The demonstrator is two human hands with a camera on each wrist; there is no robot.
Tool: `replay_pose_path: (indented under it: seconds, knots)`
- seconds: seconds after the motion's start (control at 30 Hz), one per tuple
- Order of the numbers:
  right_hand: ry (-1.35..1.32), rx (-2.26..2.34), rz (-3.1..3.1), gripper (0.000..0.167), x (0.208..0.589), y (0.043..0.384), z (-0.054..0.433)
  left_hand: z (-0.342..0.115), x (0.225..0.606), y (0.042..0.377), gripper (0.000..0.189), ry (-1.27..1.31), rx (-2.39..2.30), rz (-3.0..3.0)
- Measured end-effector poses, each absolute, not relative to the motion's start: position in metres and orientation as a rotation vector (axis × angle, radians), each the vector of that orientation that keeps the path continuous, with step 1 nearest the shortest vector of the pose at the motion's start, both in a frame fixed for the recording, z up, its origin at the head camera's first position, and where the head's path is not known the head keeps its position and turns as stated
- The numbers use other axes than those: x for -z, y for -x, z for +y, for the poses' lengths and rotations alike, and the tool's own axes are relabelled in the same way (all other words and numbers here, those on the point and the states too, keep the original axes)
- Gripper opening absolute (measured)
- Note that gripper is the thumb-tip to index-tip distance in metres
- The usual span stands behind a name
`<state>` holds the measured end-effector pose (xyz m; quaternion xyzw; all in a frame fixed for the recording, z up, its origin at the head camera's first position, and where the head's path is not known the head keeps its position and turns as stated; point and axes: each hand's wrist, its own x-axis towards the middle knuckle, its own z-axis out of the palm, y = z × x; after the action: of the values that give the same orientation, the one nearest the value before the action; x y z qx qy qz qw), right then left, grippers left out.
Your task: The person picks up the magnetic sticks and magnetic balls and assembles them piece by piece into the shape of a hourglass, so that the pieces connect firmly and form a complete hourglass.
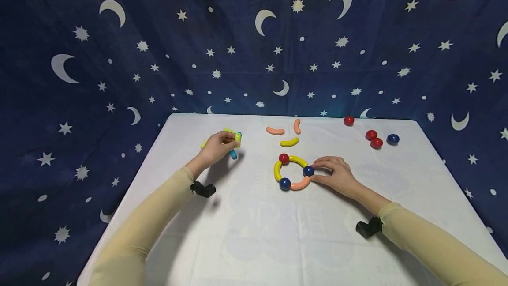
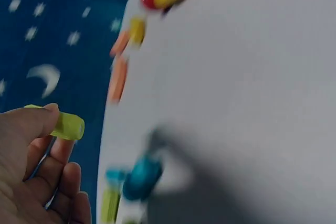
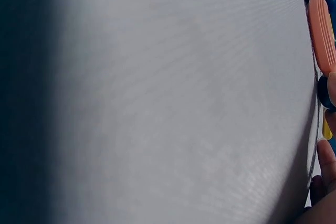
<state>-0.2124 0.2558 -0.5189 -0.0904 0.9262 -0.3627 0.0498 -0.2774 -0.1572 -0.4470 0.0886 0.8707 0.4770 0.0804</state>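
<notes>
My left hand (image 1: 217, 147) is raised above the left of the table, pinching a lime-green stick (image 2: 69, 126) between thumb and fingers. Below it lie blue pieces (image 2: 143, 178) and lime-green sticks (image 2: 109, 204), partly hidden by the hand in the head view. A ring of curved sticks and balls lies mid-table: a red ball (image 1: 283, 158), yellow curved sticks (image 1: 277, 171), a salmon curved stick (image 1: 300, 184) and a blue ball (image 1: 285, 183) at the near left. With thumb and forefinger my right hand (image 1: 337, 175) pinches the ring's right-hand blue ball (image 1: 308, 171).
Beyond the ring lie a loose yellow curved stick (image 1: 289, 142) and two salmon ones (image 1: 275, 131). Toward the far right are red balls (image 1: 376, 143) and a blue ball (image 1: 393, 139). A dark blue star-and-moon cloth (image 1: 238, 34) hangs behind the white-covered table (image 1: 254, 242).
</notes>
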Motion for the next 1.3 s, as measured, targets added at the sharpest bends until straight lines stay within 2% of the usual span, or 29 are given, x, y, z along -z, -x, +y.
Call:
replay_pose_path:
  seconds: [0.23, 0.47, 1.3]
  knots:
    - [0.275, 1.108, 2.82, 0.049, 0.52, 0.213, 0.258, -0.098, 0.458, 0.269, 0.03, -0.492, -1.415, 2.526]
    - [0.292, 1.112, 2.822, 0.047, 0.52, 0.214, 0.257, -0.063, 0.466, 0.27, 0.028, -0.596, -1.384, 2.519]
    - [0.322, 1.14, 2.822, 0.047, 0.518, 0.212, 0.258, -0.032, 0.476, 0.277, 0.029, -0.583, -1.383, 2.468]
